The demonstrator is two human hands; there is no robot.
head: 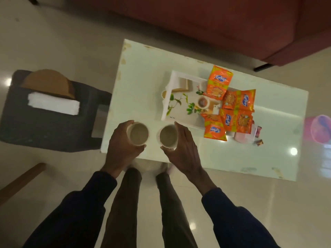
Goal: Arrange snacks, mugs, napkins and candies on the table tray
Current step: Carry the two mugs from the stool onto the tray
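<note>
My left hand [121,145] grips a pale mug [138,133] and my right hand [182,147] grips a second pale mug [168,136], both held over the near left corner of the white table [143,72]. Both mugs look empty inside. Just beyond them lies a white tray [176,81] printed with leaves and a teacup picture. Several orange snack packets [219,83] lie along the tray's right side. Wrapped candies [259,142] sit on the table right of the packets. A stack of white napkins [53,105] rests in a wooden holder on a dark stool at the left.
A red sofa [232,24] stands behind the table. The dark stool [44,129] stands against the table's left end. A pink container [320,128] sits at the far right. A wooden chair leg [19,181] crosses the lower left floor. My legs stand at the table's near edge.
</note>
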